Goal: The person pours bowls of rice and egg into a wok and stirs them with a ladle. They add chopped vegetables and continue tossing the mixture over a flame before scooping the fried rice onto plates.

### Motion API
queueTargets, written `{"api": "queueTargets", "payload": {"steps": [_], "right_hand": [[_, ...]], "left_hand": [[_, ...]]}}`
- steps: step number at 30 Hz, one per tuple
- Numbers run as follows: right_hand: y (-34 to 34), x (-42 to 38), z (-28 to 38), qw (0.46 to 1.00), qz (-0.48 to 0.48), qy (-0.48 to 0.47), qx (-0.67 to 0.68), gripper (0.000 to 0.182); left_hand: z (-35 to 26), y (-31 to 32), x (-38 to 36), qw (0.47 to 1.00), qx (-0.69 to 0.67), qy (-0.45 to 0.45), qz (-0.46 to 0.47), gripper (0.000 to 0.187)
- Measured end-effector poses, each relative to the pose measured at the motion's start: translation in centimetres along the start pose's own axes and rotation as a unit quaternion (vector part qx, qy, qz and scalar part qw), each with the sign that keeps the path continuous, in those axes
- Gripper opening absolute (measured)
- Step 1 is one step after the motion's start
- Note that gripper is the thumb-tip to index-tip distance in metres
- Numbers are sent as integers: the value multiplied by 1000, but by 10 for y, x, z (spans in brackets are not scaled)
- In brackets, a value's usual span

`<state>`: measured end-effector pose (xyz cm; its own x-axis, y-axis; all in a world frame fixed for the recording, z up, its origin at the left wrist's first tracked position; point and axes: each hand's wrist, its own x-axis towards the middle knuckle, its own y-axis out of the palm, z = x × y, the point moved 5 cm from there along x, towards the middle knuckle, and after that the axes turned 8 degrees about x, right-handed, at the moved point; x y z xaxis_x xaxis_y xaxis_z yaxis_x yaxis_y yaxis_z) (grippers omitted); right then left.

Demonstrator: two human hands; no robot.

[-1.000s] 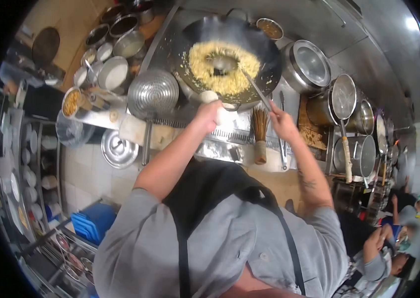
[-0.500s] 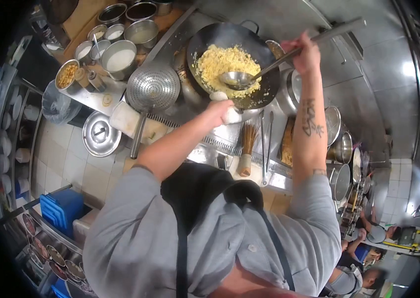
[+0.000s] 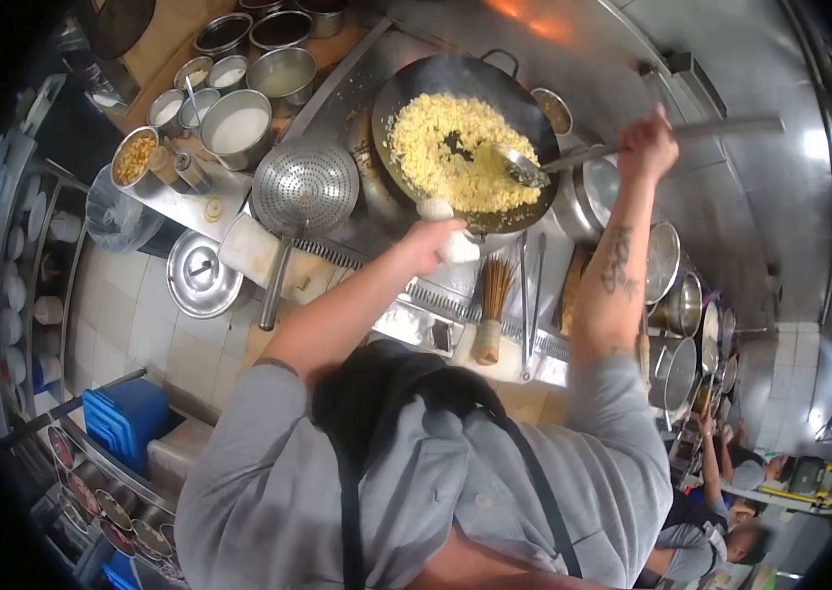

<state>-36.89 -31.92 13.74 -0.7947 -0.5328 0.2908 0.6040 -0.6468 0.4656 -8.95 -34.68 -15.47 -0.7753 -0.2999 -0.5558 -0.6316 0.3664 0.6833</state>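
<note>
A black wok [image 3: 406,84] holds yellow, grainy food that looks like egg fried rice [image 3: 436,128], spread in a ring around a dark bare patch. My left hand [image 3: 426,246] is closed around a folded white cloth [image 3: 458,248] at the near rim of the wok; the part gripped beneath the cloth is hidden. My right hand [image 3: 648,147] is wrapped around the long handle of a metal ladle [image 3: 519,165]. The ladle's bowl is tilted and rests in the rice on the right side of the wok.
Left of the wok lies a perforated strainer [image 3: 306,187], beyond it pots of ingredients [image 3: 237,123]. A bamboo brush [image 3: 491,324] and tongs [image 3: 532,305] lie near me. Metal pots [image 3: 672,369] line the right. Co-workers [image 3: 696,546] stand at lower right. Orange glow [image 3: 534,22] shows on the back steel.
My right hand and the ladle have moved to the right. The rice has spread out, baring a patch at its middle. An orange glow has appeared behind the wok. My left hand stays at the rim.
</note>
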Motion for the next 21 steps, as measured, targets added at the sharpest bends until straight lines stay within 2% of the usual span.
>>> {"api": "queueTargets", "payload": {"steps": [2,3,4,6,8,9,11,12,14,15,16,18,20,21], "right_hand": [[-5,-39,-27,979,-66,-146,-124,27],[-7,-57,-66,987,-81,-119,-70,25],[-15,-59,-92,997,-70,-20,-10,24],[25,-57,-56,995,-42,87,6,24],[54,-50,-12,975,16,221,7,29],[63,-46,2,981,19,194,-10,30],[83,-55,-7,986,28,159,-46,32],[83,-56,-22,992,-19,91,-81,31],[81,-59,-48,994,-51,-11,-93,29],[72,-61,-62,996,-22,-54,-60,28],[60,-55,-70,999,6,-49,-8,28],[69,-63,-37,997,8,-72,-35,29],[86,-60,1,997,72,-36,6,32],[99,-61,16,998,67,-13,-1,32]], "left_hand": [[3,-6,26,1000,5,-8,-3,20],[12,-11,34,1000,13,-24,-4,19],[10,-3,17,999,15,-37,-19,17],[8,10,-39,998,22,-13,-50,19],[-6,39,-125,987,35,25,-152,21],[1,40,-128,993,11,35,-115,22],[11,37,-111,994,16,-11,-108,21],[2,35,-91,994,20,-20,-102,21],[1,13,-33,997,54,-24,-48,21],[11,5,-46,997,66,-29,-31,22],[17,0,-60,996,79,-27,-8,23],[44,-16,-118,997,58,-18,-43,31],[43,-3,-164,992,60,107,-22,32],[45,-1,-165,989,94,110,-37,33]]}}
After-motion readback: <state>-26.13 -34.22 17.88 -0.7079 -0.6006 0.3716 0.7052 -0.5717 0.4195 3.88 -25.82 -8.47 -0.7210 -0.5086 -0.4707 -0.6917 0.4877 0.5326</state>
